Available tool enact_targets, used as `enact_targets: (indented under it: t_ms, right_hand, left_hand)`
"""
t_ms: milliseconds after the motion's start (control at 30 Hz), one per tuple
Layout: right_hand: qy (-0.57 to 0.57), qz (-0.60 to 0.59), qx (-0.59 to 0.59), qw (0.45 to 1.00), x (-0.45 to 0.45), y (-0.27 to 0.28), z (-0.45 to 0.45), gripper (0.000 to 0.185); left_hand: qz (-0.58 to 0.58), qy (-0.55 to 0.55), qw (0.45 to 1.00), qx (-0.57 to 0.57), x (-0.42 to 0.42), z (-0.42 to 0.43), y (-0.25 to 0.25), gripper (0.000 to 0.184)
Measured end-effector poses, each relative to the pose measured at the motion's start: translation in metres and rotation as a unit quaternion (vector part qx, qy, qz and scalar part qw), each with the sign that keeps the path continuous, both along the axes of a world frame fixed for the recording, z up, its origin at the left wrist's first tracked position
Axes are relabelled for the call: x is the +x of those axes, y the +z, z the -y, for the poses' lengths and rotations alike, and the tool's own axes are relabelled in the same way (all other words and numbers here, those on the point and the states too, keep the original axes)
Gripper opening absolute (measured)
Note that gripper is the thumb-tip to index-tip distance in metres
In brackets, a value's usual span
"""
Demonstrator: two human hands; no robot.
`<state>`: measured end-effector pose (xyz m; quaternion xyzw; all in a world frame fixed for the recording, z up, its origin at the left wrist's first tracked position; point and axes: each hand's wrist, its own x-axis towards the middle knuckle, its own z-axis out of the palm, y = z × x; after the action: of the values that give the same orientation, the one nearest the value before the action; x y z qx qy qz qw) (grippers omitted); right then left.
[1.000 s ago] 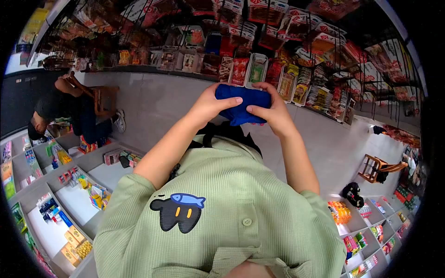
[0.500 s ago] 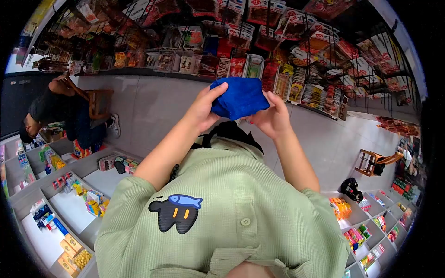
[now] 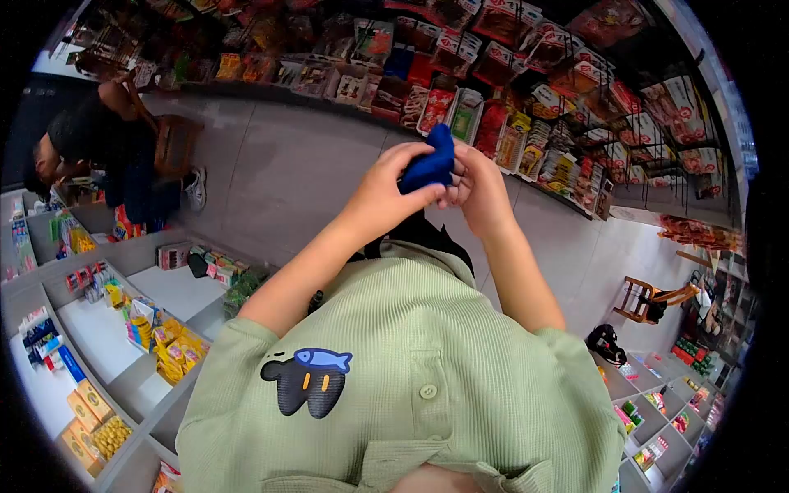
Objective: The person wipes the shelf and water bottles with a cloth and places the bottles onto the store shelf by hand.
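Note:
A blue cloth [image 3: 429, 168], bunched into a small narrow bundle, is held up in front of my chest. My left hand [image 3: 388, 182] wraps it from the left, with the thumb below and the fingers over the top. On the other side my right hand [image 3: 479, 182] is closed against the cloth's right edge, its fingers curled in close to my left thumb. Part of the cloth is hidden behind the fingers.
Beyond my hands runs a shelf rack [image 3: 329, 99] of packaged snacks. A person in dark clothes [image 3: 107, 156] is bent over beside a wooden chair [image 3: 174, 156] at left. Divided bins [image 3: 90, 329] flank me; another wooden chair [image 3: 637, 300] stands at right.
The cloth has gone from a wide folded pad to a narrow bundle. My hands have come closer together around it. The view has turned and shifted slightly.

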<state>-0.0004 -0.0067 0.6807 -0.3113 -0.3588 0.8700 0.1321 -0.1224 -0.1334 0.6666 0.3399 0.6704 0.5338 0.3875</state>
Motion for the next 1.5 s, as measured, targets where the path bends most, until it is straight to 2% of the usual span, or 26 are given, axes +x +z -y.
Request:
enact_targets:
  t_ms: [33,67,100,133,167,200,233,267,300,367,400,433,500,533,567,633,833,900,1033,1133,1167,1233,1300,1367,1433,1500]
  right_hand:
    - [0.004,0.002,-0.002,1.0,0.002,0.0,0.006,0.044]
    - [0.006,0.014,0.043,0.999,0.004,-0.001,0.012,0.045]
    - [0.007,0.027,0.088,0.996,0.005,-0.001,0.02,0.047]
    - [0.009,0.024,0.117,0.993,0.006,0.002,0.027,0.056]
    - [0.01,0.025,0.116,0.993,0.007,0.0,0.032,0.056]
    - [0.015,0.027,0.2,0.979,0.007,-0.004,0.04,0.061]
    - [0.021,0.028,0.282,0.959,0.008,-0.008,0.046,0.066]
    - [0.019,0.035,0.296,0.954,0.009,-0.01,0.05,0.073]
    - [0.021,0.036,0.297,0.954,0.01,-0.012,0.056,0.073]
    - [0.032,0.069,0.405,0.911,0.012,-0.013,0.065,0.073]
    - [0.027,0.086,0.428,0.899,0.012,-0.009,0.072,0.06]
    - [0.03,0.085,0.426,0.9,0.013,-0.013,0.072,0.06]
    - [0.042,0.043,0.436,0.898,0.015,-0.02,0.066,0.047]
    - [0.039,0.019,0.348,0.937,0.016,-0.014,0.064,0.041]
    - [0.033,0.012,0.259,0.965,0.017,-0.011,0.059,0.045]
    - [-0.025,-0.018,0.123,0.992,0.016,0.003,0.054,0.047]
    - [0.008,-0.082,0.028,0.996,0.029,0.014,0.039,0.057]
    - [0.031,-0.103,-0.044,0.993,0.031,0.01,0.041,0.058]
    - [0.038,-0.12,-0.086,0.988,0.031,-0.007,0.054,0.056]
    - [0.038,-0.016,-0.02,0.999,0.028,-0.017,0.069,0.044]
    - [0.036,-0.017,-0.018,0.999,0.028,-0.021,0.073,0.044]
    - [0.039,0.145,0.181,0.972,0.03,-0.026,0.079,0.044]
    - [0.032,0.124,0.17,0.977,0.036,-0.032,0.079,0.046]
    - [0.038,0.005,-0.023,0.999,0.041,-0.028,0.081,0.05]
    - [0.049,0.007,-0.002,0.999,0.04,-0.019,0.091,0.057]
    - [0.068,-0.02,-0.059,0.996,0.04,-0.012,0.097,0.062]
  left_hand:
    - [0.11,0.03,0.993,-0.022,0.003,0.006,0.007,0.058]
    - [0.119,0.024,0.992,0.027,0.004,0.012,-0.003,0.051]
    - [0.122,0.027,0.992,0.026,0.006,0.02,-0.005,0.051]
    - [0.256,0.049,0.963,0.072,0.008,0.024,-0.003,0.045]
    - [0.385,0.07,0.913,0.117,0.01,0.026,0.002,0.04]
    - [0.421,0.081,0.896,0.119,0.014,0.029,0.014,0.033]
    - [0.422,0.081,0.895,0.119,0.017,0.031,0.012,0.033]
    - [0.399,0.093,0.906,0.106,0.021,0.033,0.009,0.031]
    - [0.377,0.105,0.915,0.095,0.024,0.036,0.004,0.029]
    - [0.336,0.109,0.931,0.09,0.03,0.041,-0.002,0.027]
    - [0.324,0.115,0.935,0.09,0.031,0.044,-0.006,0.028]
    - [0.311,0.122,0.938,0.088,0.032,0.047,-0.008,0.028]
    - [0.332,0.148,0.927,0.091,0.03,0.055,-0.005,0.028]
    - [0.352,0.169,0.915,0.095,0.028,0.058,-0.002,0.028]
    - [0.351,0.173,0.915,0.094,0.026,0.061,-0.001,0.028]
    - [0.376,0.237,0.888,0.117,0.021,0.067,0.001,0.029]
    - [0.432,0.217,0.866,0.128,0.013,0.085,0.012,0.037]
    - [0.507,0.187,0.827,0.153,0.017,0.087,0.014,0.036]
    - [0.552,0.159,0.803,0.159,0.023,0.091,0.028,0.04]
    - [0.561,0.133,0.802,0.157,0.024,0.093,0.028,0.04]
    - [0.535,0.127,0.823,0.142,0.024,0.096,0.027,0.039]
    - [0.508,0.119,0.844,0.127,0.026,0.097,0.025,0.038]
    - [0.447,0.125,0.874,0.145,0.027,0.097,0.023,0.036]
    - [0.439,0.121,0.879,0.141,0.03,0.096,0.024,0.035]
    - [0.433,0.116,0.883,0.138,0.036,0.094,0.024,0.034]
    - [0.443,0.089,0.883,0.128,0.043,0.092,0.02,0.033]
